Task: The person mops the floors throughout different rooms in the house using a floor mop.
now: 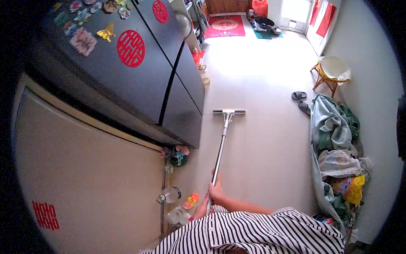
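A mop with a metal pole runs forward from my body, its flat white head resting on the tiled floor. My right hand is wrapped round the pole. Lower down, near my striped top, my left hand is closed round the pole's lower end, partly hidden by the pole and the clothing. The mop head lies to the right of the dark fridge's base.
A dark fridge stands on the left, with a flower vase and plastic bottles below it. Along the right wall lie slippers, a stool and piled bags. A red mat lies far ahead.
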A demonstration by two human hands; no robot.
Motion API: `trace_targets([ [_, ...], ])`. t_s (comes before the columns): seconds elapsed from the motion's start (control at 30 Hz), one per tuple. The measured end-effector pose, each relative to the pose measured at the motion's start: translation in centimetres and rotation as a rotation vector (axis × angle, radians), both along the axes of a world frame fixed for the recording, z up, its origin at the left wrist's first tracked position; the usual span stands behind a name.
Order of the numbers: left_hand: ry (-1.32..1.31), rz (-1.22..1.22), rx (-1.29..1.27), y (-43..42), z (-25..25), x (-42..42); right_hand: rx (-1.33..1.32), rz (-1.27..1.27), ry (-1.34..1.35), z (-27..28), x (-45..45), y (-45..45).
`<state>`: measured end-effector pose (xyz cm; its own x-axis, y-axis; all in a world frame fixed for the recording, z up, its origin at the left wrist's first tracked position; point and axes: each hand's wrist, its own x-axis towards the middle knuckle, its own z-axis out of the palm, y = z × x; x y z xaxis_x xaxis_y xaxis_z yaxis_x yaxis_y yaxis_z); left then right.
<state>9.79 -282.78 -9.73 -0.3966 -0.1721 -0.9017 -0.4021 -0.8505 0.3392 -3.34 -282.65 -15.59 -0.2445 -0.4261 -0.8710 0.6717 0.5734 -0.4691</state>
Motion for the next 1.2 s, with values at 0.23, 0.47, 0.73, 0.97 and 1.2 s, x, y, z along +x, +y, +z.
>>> trace_targets([
  [0.23,0.02,-0.094,0.068,-17.1,3.8,-12.8,0.026,-0.036,-0.164,4.4,-11.9,-15.5],
  [0.47,-0.045,-0.223,-0.187,-26.9,4.7,-22.0,-0.252,-0.169,-0.342,-6.5,-18.3,-25.8],
  [0.73,-0.245,-0.71,-0.64,-40.0,1.9,-34.1,-0.203,-0.249,-0.466,-0.5,-32.0,-37.7],
  [0.97,-0.184,-0.444,-0.401,-47.9,12.2,-44.6,-0.175,-0.161,-0.833,5.0,-41.1,-45.3],
  [1.2,-0.287,-0.646,-0.306,-55.0,10.6,-55.4,-0.329,-0.363,-0.991,7.3,-54.3,-48.6],
])
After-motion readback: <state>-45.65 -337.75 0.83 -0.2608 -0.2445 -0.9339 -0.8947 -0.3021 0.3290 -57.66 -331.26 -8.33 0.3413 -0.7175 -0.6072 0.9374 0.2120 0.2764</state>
